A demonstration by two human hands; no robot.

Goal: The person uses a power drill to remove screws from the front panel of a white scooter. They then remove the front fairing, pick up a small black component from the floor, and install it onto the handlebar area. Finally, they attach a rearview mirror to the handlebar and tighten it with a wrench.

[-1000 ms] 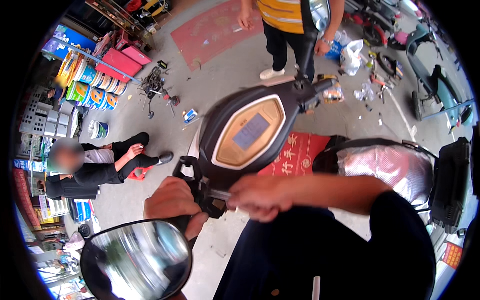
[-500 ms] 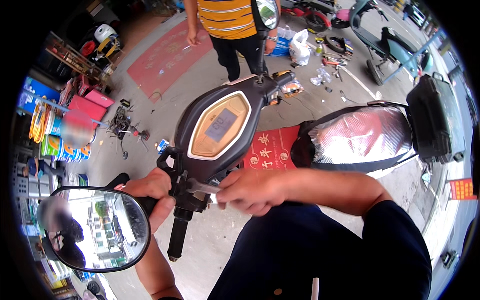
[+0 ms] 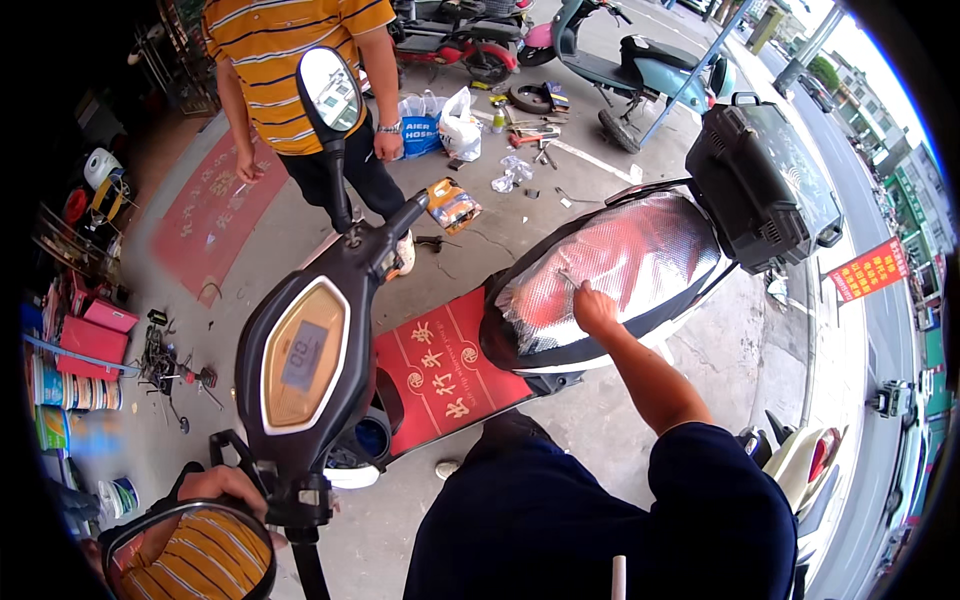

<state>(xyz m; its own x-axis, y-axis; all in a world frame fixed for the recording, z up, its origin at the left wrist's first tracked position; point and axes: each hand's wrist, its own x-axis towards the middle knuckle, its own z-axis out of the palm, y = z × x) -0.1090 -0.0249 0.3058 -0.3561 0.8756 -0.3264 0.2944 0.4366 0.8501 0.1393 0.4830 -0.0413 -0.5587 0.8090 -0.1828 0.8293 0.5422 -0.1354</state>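
My right hand (image 3: 597, 308) is over the silvery seat cover (image 3: 620, 262) of a scooter, fingers closed on a small metal wrench (image 3: 569, 280) whose end points up and left. At the lower left, my left hand (image 3: 222, 486) is curled at the black rear-view mirror (image 3: 195, 555) next to the left handlebar; the mirror hides part of the fingers. Between the handlebars, the dark scooter head carries a gold-rimmed display (image 3: 304, 352). The left handlebar grip (image 3: 308, 565) runs down from the brake lever. A red floor mat (image 3: 450, 365) covers the footboard.
Beyond the handlebars stands a person in a striped yellow shirt (image 3: 300, 70). Behind are bags (image 3: 460, 128), scattered tools (image 3: 535, 135) and a teal scooter (image 3: 600, 75). A black top box (image 3: 760, 180) sits behind the seat. Buckets and boxes (image 3: 90, 345) line the left side.
My right hand has gone from the left mirror's mount to the seat, taking the wrench along. The left mirror sits lower in view and shows a different reflection. The view has swung right.
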